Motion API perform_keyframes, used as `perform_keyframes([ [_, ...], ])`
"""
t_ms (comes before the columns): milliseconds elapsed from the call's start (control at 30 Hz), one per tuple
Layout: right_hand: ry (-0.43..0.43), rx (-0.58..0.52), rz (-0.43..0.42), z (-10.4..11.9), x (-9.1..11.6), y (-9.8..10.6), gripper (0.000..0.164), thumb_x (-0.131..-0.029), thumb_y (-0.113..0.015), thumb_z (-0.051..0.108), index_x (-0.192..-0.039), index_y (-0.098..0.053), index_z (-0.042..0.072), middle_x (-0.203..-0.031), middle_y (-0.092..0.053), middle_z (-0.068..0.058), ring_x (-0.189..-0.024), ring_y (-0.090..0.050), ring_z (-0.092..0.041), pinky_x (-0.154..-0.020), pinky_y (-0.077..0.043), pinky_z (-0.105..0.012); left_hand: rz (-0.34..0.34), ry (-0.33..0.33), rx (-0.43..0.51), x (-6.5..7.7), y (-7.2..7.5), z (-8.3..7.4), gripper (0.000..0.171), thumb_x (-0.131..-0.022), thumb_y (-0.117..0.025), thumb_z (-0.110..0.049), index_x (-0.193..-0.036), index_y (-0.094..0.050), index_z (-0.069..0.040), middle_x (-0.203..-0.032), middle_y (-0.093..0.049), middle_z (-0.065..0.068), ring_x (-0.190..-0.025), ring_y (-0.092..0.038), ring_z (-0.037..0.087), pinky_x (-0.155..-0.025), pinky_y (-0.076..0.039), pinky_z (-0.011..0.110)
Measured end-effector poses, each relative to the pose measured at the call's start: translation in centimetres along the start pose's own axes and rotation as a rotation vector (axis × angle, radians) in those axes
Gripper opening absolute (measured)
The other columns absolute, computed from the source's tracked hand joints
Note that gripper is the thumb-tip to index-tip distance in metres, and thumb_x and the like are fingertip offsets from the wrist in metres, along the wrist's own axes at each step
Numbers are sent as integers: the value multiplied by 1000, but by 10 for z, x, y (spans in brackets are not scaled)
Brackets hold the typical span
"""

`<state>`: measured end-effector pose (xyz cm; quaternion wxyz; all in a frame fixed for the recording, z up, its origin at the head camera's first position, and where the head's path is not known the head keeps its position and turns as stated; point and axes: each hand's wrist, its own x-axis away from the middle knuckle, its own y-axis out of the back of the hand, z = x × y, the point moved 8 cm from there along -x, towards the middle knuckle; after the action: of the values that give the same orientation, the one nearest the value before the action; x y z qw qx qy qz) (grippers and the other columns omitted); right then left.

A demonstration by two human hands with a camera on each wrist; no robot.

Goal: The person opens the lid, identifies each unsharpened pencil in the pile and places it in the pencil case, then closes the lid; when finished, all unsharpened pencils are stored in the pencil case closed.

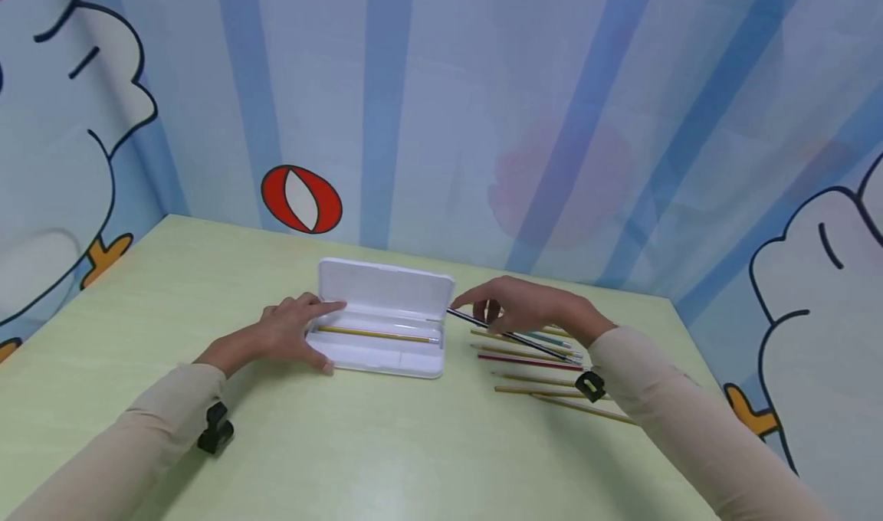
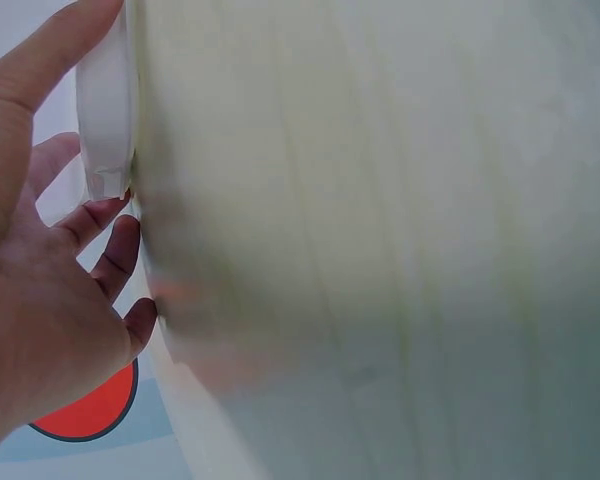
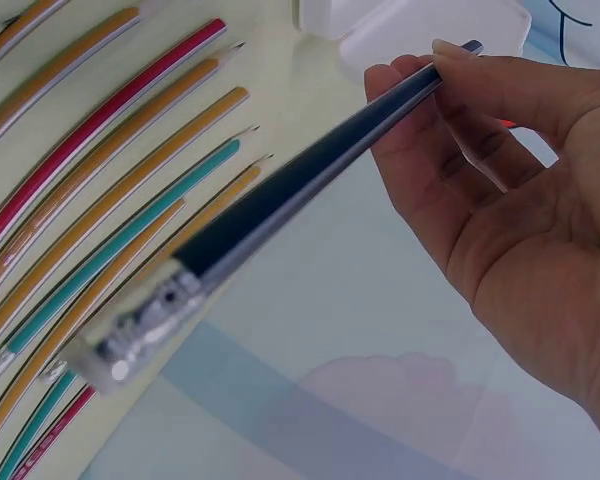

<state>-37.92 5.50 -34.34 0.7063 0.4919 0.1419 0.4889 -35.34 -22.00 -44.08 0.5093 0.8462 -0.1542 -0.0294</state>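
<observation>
A white pencil case lies with its lid raised, one yellow pencil inside it. My left hand is at the case's left end, thumb by the front edge and index finger reaching to the lid; the left wrist view shows the case's end between thumb and fingers. To the right of the case, my right hand pinches a dark pencil between thumb and fingers. Its silver ferrule and white eraser end point back toward the wrist in the right wrist view.
Several loose pencils, yellow, teal and a red one, lie side by side on the table beneath and in front of my right hand. A striped fabric backdrop stands along the table's far edge.
</observation>
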Motion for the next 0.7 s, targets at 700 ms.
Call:
perform_keyframes([
  [700, -6, 39, 48, 32, -91, -21, 61, -88, -53, -12, -142, -57, 15, -121, -65, -14, -104, -65, -25, -80, -55, -28, 5, 26, 14, 0, 0, 2, 100, -69, -89, -47, -153, -41, -18, -144, -43, 21, -125, -41, 42, -104, -30, 66],
])
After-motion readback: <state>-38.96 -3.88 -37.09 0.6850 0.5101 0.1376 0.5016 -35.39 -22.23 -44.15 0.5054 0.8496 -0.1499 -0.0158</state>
